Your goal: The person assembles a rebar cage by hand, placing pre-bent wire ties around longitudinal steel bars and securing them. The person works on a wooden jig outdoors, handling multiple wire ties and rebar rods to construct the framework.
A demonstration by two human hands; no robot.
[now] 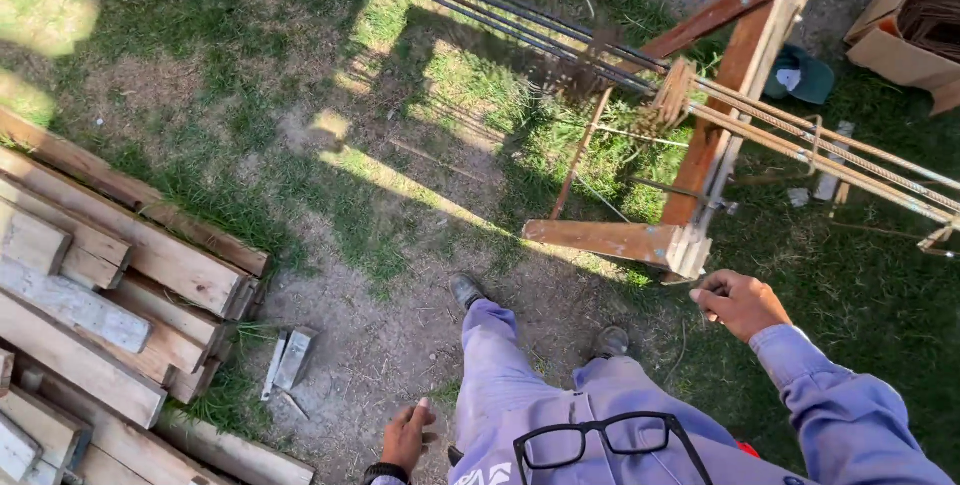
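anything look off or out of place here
A green cap lies on the grass behind the wooden trestle, under the steel bars. Two short wood offcuts lie loose on the dirt beside the stacked planks. Nothing looks broken.

Head camera looking steeply down from standing height.

The single view is facing the grass and bare dirt in front of the person, taking in their own torso, legs and boots at the bottom edge. It is sitting close to the body, with a wooden sawhorse (700, 145) just ahead on the right and a stack of planks (110, 295) along the left edge.
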